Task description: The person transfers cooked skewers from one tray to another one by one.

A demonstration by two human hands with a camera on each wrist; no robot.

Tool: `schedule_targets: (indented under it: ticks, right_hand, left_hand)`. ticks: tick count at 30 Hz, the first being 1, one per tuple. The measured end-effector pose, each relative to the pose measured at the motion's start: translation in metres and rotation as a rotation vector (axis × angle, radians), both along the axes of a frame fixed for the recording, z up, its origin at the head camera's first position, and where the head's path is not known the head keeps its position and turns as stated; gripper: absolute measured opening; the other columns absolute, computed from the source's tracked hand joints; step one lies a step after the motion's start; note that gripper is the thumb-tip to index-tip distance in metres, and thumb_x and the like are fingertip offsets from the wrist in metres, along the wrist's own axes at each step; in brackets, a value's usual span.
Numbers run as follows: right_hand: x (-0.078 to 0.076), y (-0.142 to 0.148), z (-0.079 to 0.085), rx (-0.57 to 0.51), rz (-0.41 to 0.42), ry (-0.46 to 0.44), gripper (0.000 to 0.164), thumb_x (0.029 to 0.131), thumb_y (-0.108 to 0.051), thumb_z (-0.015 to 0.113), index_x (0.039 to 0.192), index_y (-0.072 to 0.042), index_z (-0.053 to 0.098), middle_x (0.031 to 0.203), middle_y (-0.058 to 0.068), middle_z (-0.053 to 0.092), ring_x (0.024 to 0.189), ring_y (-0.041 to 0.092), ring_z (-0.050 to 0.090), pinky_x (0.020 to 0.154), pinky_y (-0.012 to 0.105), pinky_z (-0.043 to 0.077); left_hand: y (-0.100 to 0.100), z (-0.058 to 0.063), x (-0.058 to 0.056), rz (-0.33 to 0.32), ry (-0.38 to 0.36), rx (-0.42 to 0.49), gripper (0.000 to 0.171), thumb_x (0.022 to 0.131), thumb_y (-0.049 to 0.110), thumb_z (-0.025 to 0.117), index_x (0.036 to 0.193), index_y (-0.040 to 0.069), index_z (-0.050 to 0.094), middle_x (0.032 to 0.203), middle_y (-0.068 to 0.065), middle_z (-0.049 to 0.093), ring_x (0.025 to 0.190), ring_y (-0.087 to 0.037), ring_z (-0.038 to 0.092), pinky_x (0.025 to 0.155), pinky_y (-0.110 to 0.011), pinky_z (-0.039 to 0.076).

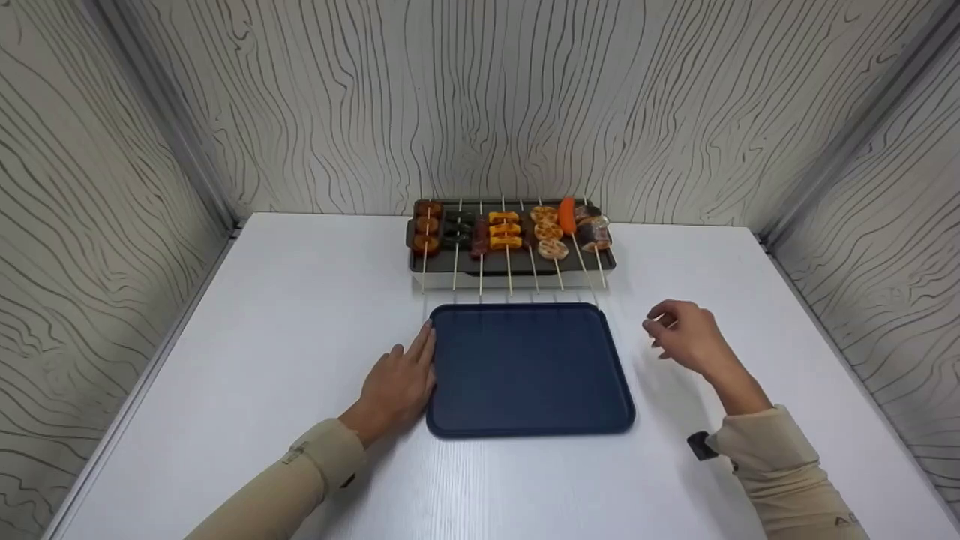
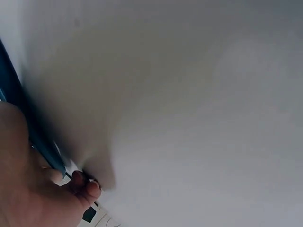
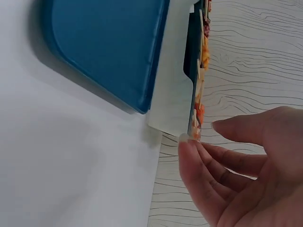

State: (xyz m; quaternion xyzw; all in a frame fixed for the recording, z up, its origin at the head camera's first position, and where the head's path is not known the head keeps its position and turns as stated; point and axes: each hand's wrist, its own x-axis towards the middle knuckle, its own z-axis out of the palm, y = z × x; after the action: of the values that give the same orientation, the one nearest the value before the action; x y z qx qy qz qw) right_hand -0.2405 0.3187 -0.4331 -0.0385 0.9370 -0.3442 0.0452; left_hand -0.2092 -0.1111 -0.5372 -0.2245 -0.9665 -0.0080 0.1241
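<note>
A dark blue rectangular tray [image 1: 532, 367] lies flat on the white table. Against its left edge rests my left hand [image 1: 397, 382], fingers stretched forward along the rim; the left wrist view shows the same hand [image 2: 35, 189] beside the tray's side. My right hand [image 1: 686, 334] hovers to the right of the tray, apart from it, with loosely bent fingers and nothing in them. In the right wrist view, a gap shows between the thumb and fingertips of that hand [image 3: 236, 172]. Behind the tray stands a grill [image 1: 495, 264] bearing several food skewers.
On the grill, from left to right, are brown round slices [image 1: 427, 225], dark green pieces [image 1: 456, 231], yellow pieces [image 1: 505, 231], lotus root slices [image 1: 550, 231] and an orange sausage [image 1: 567, 216]. Wood-grain patterned panels [image 1: 360, 105] enclose the table [image 1: 300, 300] at back and sides.
</note>
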Motion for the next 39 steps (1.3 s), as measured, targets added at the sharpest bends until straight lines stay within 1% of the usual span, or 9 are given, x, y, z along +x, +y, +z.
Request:
schedule_targets:
  ticks: [5, 9, 11, 12, 19, 25, 30, 35, 39]
  right_hand:
    - [-0.026, -0.001, 0.014, 0.013, 0.024, 0.056, 0.034, 0.103, -0.012, 0.056, 0.124, 0.014, 0.061, 0.107, 0.029, 0.069, 0.080, 0.022, 0.071, 0.066, 0.034, 0.061]
    - [-0.048, -0.006, 0.017, 0.012, 0.049, 0.067, 0.037, 0.103, -0.012, 0.056, 0.127, 0.016, 0.059, 0.111, 0.031, 0.068, 0.083, 0.025, 0.072, 0.070, 0.039, 0.061]
    - [-0.058, -0.007, 0.016, 0.014, 0.053, 0.067, 0.038, 0.103, -0.013, 0.057, 0.127, 0.017, 0.058, 0.111, 0.031, 0.068, 0.083, 0.025, 0.072, 0.069, 0.037, 0.061]
    - [-0.063, -0.008, 0.016, 0.016, 0.055, 0.068, 0.038, 0.103, -0.013, 0.057, 0.127, 0.017, 0.058, 0.111, 0.032, 0.068, 0.079, 0.023, 0.072, 0.069, 0.039, 0.061]
    - [-0.094, -0.016, 0.007, 0.059, 0.090, 0.074, 0.039, 0.100, -0.013, 0.059, 0.125, 0.017, 0.059, 0.097, 0.028, 0.072, 0.055, 0.015, 0.065, 0.052, 0.028, 0.053]
    - [-0.110, -0.025, 0.001, 0.028, 0.097, 0.020, 0.038, 0.099, -0.013, 0.060, 0.124, 0.016, 0.058, 0.093, 0.026, 0.073, 0.054, 0.016, 0.064, 0.050, 0.028, 0.052]
    - [-0.120, -0.027, -0.007, -0.025, 0.068, -0.003, 0.029, 0.099, -0.012, 0.060, 0.114, 0.012, 0.064, 0.076, 0.012, 0.071, 0.051, 0.016, 0.061, 0.048, 0.028, 0.048]
    - [-0.129, -0.029, -0.014, -0.042, 0.005, -0.021, 0.027, 0.098, -0.011, 0.059, 0.110, 0.012, 0.067, 0.067, 0.007, 0.067, 0.050, 0.009, 0.055, 0.048, 0.027, 0.045]
    - [-0.137, -0.033, -0.014, -0.066, 0.000, -0.032, 0.030, 0.098, -0.008, 0.056, 0.116, 0.014, 0.064, 0.065, 0.003, 0.064, 0.053, 0.009, 0.056, 0.050, 0.025, 0.045]
  left_hand:
    - [-0.001, -0.001, -0.001, 0.003, -0.011, 0.020, 0.053, 0.104, 0.023, 0.051, 0.150, -0.004, 0.047, 0.159, -0.014, 0.044, 0.095, -0.034, 0.064, 0.071, -0.039, 0.055]
    - [0.000, -0.003, -0.001, 0.006, -0.019, 0.050, 0.052, 0.105, 0.022, 0.050, 0.150, -0.004, 0.047, 0.159, -0.014, 0.043, 0.098, -0.036, 0.064, 0.074, -0.042, 0.055]
    - [0.000, -0.002, -0.001, 0.007, -0.025, 0.059, 0.052, 0.105, 0.022, 0.049, 0.150, -0.004, 0.046, 0.160, -0.014, 0.042, 0.099, -0.037, 0.064, 0.076, -0.042, 0.055]
    - [0.001, -0.003, -0.001, 0.010, -0.033, 0.059, 0.052, 0.105, 0.022, 0.048, 0.151, -0.004, 0.046, 0.160, -0.014, 0.041, 0.099, -0.037, 0.063, 0.076, -0.042, 0.055]
    - [0.002, -0.005, -0.001, 0.024, -0.083, 0.065, 0.054, 0.105, 0.023, 0.045, 0.153, -0.002, 0.044, 0.162, -0.013, 0.038, 0.101, -0.037, 0.063, 0.078, -0.044, 0.054]
    - [0.004, -0.002, 0.002, 0.026, -0.057, 0.028, 0.052, 0.104, 0.022, 0.049, 0.151, -0.002, 0.047, 0.160, -0.012, 0.042, 0.096, -0.033, 0.062, 0.075, -0.040, 0.054]
    - [0.006, -0.006, 0.000, 0.018, -0.036, 0.027, 0.052, 0.105, 0.024, 0.047, 0.151, -0.001, 0.047, 0.160, -0.012, 0.043, 0.094, -0.033, 0.061, 0.073, -0.039, 0.054]
    - [0.005, -0.005, -0.001, 0.023, -0.065, 0.017, 0.054, 0.105, 0.024, 0.046, 0.152, -0.001, 0.045, 0.161, -0.012, 0.040, 0.095, -0.033, 0.061, 0.073, -0.040, 0.054]
    - [0.004, 0.001, -0.003, 0.044, -0.084, 0.014, 0.054, 0.104, 0.023, 0.048, 0.152, -0.001, 0.045, 0.162, -0.011, 0.040, 0.099, -0.034, 0.062, 0.076, -0.041, 0.054]
